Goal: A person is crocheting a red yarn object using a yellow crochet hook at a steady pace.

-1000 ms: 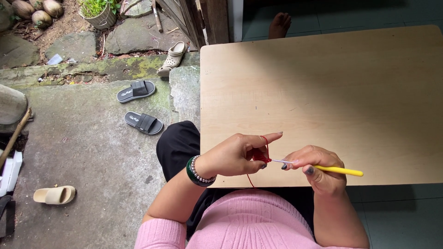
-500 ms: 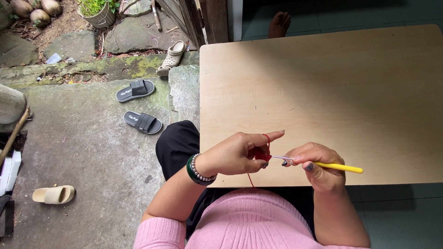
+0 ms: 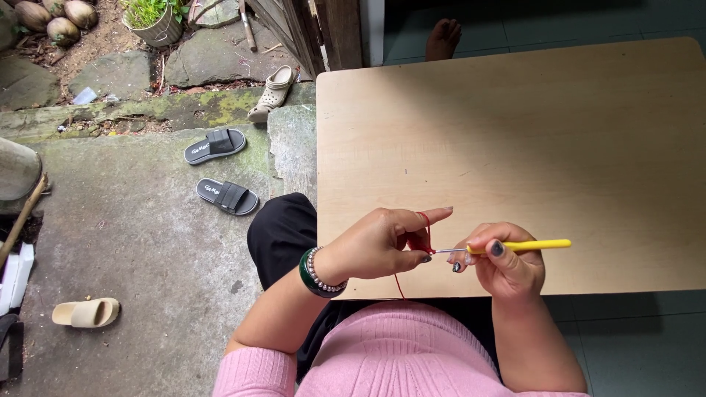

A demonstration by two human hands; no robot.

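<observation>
A yellow hook [image 3: 515,245] is held in the right hand [image 3: 504,261], the grip closed around its handle, above the near edge of the wooden bench [image 3: 515,132]. Its metal tip is pointed at the left hand [image 3: 382,242]. Red yarn [image 3: 424,234] is looped over the left pointer finger and pinched by the closed grip of that hand. A thin strand hangs down below it. Black sandals [image 3: 220,169] are seen on the ground, well apart.
</observation>
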